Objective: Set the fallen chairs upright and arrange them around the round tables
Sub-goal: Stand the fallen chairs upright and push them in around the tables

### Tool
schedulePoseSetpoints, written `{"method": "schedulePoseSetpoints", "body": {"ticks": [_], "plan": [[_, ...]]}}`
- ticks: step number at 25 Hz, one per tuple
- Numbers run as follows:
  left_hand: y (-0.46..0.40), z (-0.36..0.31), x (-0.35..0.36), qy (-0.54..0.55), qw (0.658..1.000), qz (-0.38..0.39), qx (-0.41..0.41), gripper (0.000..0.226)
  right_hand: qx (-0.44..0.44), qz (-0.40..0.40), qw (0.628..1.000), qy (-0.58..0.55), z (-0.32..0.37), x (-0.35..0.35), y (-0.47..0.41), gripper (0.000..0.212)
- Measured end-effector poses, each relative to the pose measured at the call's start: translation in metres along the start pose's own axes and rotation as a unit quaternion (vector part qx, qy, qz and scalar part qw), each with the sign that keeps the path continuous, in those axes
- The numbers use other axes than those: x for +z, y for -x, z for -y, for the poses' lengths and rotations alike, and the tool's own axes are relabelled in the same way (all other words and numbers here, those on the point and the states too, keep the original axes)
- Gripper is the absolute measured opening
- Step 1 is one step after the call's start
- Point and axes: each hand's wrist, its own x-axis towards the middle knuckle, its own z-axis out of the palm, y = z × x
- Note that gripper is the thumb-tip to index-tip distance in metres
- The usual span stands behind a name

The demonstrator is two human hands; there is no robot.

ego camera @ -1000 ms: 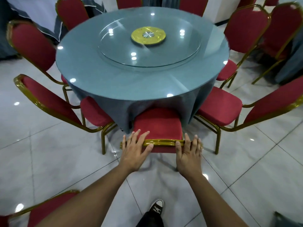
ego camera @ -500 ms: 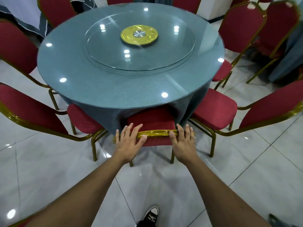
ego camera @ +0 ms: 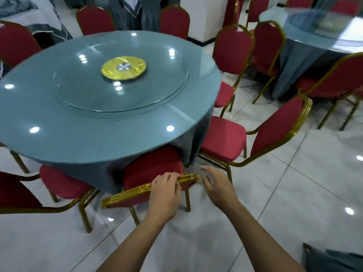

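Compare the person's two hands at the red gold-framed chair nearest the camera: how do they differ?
The left hand lies on the gold top rail of the red gold-framed chair, fingers curled over it; the right hand hangs just off the rail's end, touching nothing. The left hand's fingers bend; the right hand's are loosely spread. Both are bare and reach toward the same chair.

The chairs (ego camera: 151, 171) had plain red upholstery on shiny gold frames. The round surface (ego camera: 59, 118) was draped in a grey-blue cloth under clear glass, with a yellow disc (ego camera: 123, 68) bearing a silver centre in its middle. The floor (ego camera: 294, 193) was glossy white tile with thin dark seams.
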Motion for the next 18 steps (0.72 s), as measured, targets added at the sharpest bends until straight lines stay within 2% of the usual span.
{"method": "schedulePoseSetpoints", "body": {"ticks": [4,9,18], "plan": [[-0.037,-0.074,0.022,0.023,0.996,0.03,0.075,0.02,0.025,-0.051,0.998,-0.015,-0.045,-0.058,-0.014,0.029],[-0.087,-0.183,0.065,0.04,0.991,0.049,0.114,0.015,0.006,-0.125,0.992,-0.002,-0.122,-0.152,-0.037,0.026],[-0.16,-0.372,0.157,0.078,0.986,0.076,0.127,0.016,0.025,-0.188,0.982,-0.012,-0.259,-0.309,-0.092,0.025]]}}
